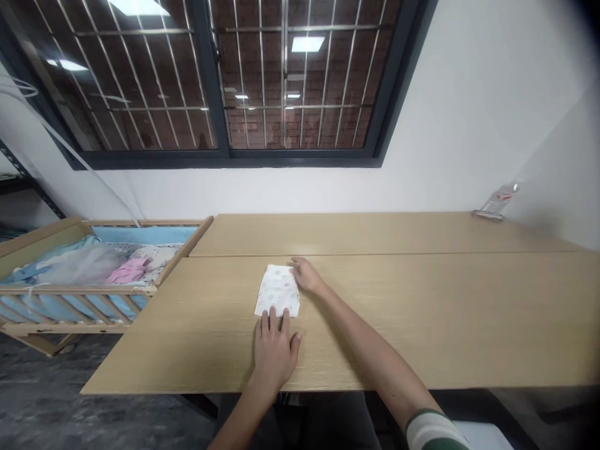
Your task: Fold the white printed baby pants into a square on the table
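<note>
A small white cloth (277, 289) with a faint grey print lies flat on the wooden table (422, 312), in front of me. My left hand (275, 347) rests palm down at its near edge, the fingers stretched out and the tips touching the fabric. At the cloth's far right corner is my right hand (307, 275), its fingers reaching over the edge there. The right fingertips are small in view, and whether they pinch the fabric is unclear.
A wooden crib (154, 290) with blue lining stands left of the table, holding a pink cloth (129, 270) and clear plastic. A transparent bottle-like item (499, 201) is at the table's back right corner. A barred window (300, 81) is behind.
</note>
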The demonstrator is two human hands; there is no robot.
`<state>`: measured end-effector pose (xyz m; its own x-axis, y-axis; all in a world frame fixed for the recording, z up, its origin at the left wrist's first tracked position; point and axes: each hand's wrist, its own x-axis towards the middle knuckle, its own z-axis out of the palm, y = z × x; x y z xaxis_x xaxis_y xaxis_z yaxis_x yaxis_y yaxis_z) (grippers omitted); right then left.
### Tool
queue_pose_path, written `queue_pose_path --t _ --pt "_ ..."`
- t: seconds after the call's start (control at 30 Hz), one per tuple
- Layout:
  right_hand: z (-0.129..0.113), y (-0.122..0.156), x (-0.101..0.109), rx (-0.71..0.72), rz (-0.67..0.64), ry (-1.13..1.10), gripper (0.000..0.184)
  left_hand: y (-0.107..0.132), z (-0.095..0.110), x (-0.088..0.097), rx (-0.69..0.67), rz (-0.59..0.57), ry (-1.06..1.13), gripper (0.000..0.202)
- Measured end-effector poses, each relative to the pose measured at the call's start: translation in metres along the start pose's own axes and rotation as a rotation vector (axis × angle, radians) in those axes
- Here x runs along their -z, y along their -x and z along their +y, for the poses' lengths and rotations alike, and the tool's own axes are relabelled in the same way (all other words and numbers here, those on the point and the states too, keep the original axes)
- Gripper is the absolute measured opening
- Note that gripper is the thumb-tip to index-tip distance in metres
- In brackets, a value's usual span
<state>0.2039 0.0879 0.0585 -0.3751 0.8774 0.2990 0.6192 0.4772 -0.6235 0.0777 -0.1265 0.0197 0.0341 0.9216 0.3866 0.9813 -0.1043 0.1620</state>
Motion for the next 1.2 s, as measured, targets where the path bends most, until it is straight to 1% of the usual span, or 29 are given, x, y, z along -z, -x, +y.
queue_pose_path --t 0.07,0.1,0.2,0.27,0.3,0.37,0.47,0.53,0.6,0.73,0.83,0.9,1.0,1.13,1.2 --pt "-0.020 0.010 0.005 0.135 -0.043 0.017 0.048 0.004 0.005 -0.004 0.000 0.044 0.007 0.057" --pt "-0.032 0.018 0.006 0.234 -0.101 0.020 0.051 0.005 0.008 -0.004 0.003 0.060 0.010 0.057" --pt "-0.072 0.046 0.004 0.536 -0.360 -0.014 0.052 0.006 0.014 -0.002 0.007 0.075 0.022 0.054" --pt "-0.090 0.063 -0.001 0.649 -0.519 -0.055 0.053 0.006 0.016 -0.002 0.005 0.059 0.059 0.051" --pt "-0.095 0.070 -0.004 0.673 -0.585 -0.069 0.053 0.007 0.016 -0.002 0.002 0.049 0.086 0.051" --pt "-0.096 0.079 -0.010 0.666 -0.691 -0.077 0.053 0.008 0.015 -0.004 -0.002 0.039 0.134 0.052" --pt "-0.082 0.077 -0.015 0.578 -0.779 -0.054 0.052 0.011 0.013 -0.006 -0.015 0.055 0.153 0.052" --pt "-0.069 0.069 -0.017 0.515 -0.779 -0.026 0.052 0.013 0.013 -0.006 -0.017 0.059 0.129 0.052" --pt "-0.055 0.056 -0.017 0.474 -0.747 0.011 0.052 0.015 0.014 -0.007 -0.005 0.052 0.099 0.055" --pt "-0.027 0.025 -0.018 0.436 -0.654 0.100 0.054 0.016 0.015 -0.011 0.022 0.051 0.104 0.070" --pt "-0.010 0.003 -0.018 0.415 -0.584 0.122 0.053 0.016 0.014 -0.014 0.024 0.074 0.116 0.072" --pt "-0.004 -0.007 -0.019 0.407 -0.529 0.101 0.052 0.016 0.013 -0.015 0.014 0.096 0.122 0.072" --pt "0.002 -0.015 -0.020 0.400 -0.465 0.101 0.052 0.015 0.012 -0.014 0.010 0.108 0.117 0.071" --pt "0.004 -0.014 -0.024 0.419 -0.447 0.151 0.054 0.015 0.012 -0.014 -0.014 0.107 0.101 0.069" --pt "0.002 -0.011 -0.024 0.394 -0.400 0.149 0.056 0.014 0.010 -0.013 -0.032 0.111 0.096 0.066"
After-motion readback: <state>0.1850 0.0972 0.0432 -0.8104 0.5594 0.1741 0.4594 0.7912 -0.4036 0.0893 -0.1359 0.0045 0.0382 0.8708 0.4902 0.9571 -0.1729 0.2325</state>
